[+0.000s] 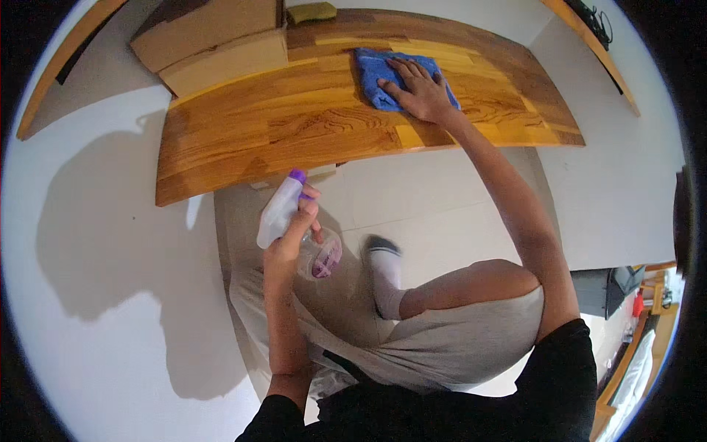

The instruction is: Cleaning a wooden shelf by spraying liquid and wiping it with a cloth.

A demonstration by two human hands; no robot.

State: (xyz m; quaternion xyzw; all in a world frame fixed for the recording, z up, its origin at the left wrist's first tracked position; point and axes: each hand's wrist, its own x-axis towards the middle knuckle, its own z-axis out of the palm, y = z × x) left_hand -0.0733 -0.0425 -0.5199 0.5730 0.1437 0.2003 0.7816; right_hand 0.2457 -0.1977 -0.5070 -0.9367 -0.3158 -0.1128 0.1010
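My left hand (295, 226) is wrapped around the neck of a spray bottle (280, 210) with a white head, a purple nozzle and a clear body. The bottle is held in front of the shelf's near edge, its labelled body partly hidden by my fingers. My right hand (422, 91) lies over a folded blue cloth (375, 83), thumb and fingers spread across it. That cloth rests flat on a wooden shelf board (331, 124), right of the middle.
Cardboard boxes (226, 58) stand on the board's left part. Behind them sits a yellow-green sponge-like object (312, 12). White walls (602, 182) close in both sides, and higher wooden shelves (594, 52) jut out. Below is a tiled floor (420, 193) with my socked foot (385, 271).
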